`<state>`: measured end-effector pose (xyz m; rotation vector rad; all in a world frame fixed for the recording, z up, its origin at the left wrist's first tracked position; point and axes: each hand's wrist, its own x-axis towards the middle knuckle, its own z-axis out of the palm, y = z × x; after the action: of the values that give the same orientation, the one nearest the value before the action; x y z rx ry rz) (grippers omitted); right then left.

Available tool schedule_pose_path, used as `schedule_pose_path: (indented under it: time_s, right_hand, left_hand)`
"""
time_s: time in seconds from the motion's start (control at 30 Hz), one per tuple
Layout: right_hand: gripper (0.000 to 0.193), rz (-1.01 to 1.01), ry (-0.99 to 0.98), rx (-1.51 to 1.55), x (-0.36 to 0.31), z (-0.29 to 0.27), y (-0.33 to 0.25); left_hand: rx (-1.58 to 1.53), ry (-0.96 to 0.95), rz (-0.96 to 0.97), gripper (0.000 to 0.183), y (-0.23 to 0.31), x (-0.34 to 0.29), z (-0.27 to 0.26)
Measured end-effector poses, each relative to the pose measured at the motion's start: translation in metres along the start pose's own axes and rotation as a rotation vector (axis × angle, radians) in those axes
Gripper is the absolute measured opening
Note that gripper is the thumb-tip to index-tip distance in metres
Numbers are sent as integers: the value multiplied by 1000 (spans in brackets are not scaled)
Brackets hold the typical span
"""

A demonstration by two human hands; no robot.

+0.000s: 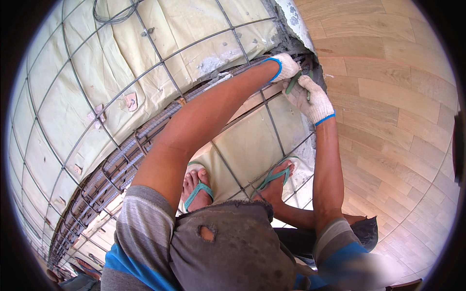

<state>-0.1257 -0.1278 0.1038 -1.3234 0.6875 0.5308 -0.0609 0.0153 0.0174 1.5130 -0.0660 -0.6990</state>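
Both of my hands wear white knit gloves with blue cuffs and meet at the far right end of a rebar bundle, beside a rough concrete edge (318, 72). My right hand (315, 99) is closed around green-handled pliers (292, 83); one handle crosses the palm and the jaws are hard to make out among the bars. Just left of the jaws, my left hand (287, 67) has its fingers bent in at the bars, and what they pinch is hidden. The rebar bundle (145, 131) runs from these hands down to the lower left, in a trough.
A rebar grid (188, 47) lies over pale yellow sheeting (131, 58), with a wire coil (116, 19) at the top and small broken chips (131, 101). My sandalled feet (196, 186) stand among the bars. A wood-plank surface (388, 97) fills the right side.
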Motion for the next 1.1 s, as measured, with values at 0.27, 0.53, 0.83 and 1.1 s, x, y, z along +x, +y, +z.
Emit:
schedule_pose_path:
  time_s: [0.27,0.53,0.83,1.1]
  right_hand:
    - [29,-2,-195,76,-10,-9,-6]
    - [35,-15,-202,161,-9,-5,-7]
    - [34,-5,-224,85,-6,-10,-6]
    - [20,-23,-221,104,-6,-20,-3]
  left_hand:
    - [18,-43,33,40,-1,-4,-4]
    - [19,-28,7,41,-3,-1,-3]
    - [26,4,30,38,-12,9,0]
    - [85,1,23,43,1,-6,-4]
